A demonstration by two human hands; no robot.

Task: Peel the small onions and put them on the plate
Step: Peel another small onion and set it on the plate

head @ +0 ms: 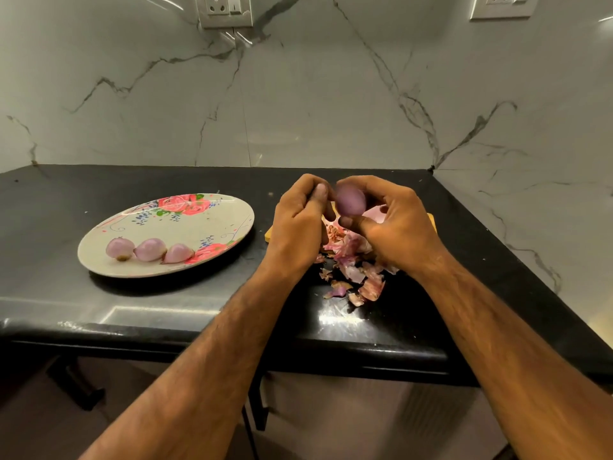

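My right hand (394, 224) grips a small purple onion (351, 200) between thumb and fingers, above the counter. My left hand (300, 220) is right beside it with its fingers curled and the thumb near the onion's left side; what it pinches, if anything, is hidden. An oval floral plate (199, 224) lies to the left on the black counter. On its near part sit three peeled onions: one at the left (119, 249), one in the middle (150, 250) and one at the right (178, 254).
A heap of pink onion skins (355, 273) lies on the counter under my hands. A yellow board's corner (270, 234) shows behind them. The counter's front edge (199, 340) runs below. A marble wall stands behind and to the right.
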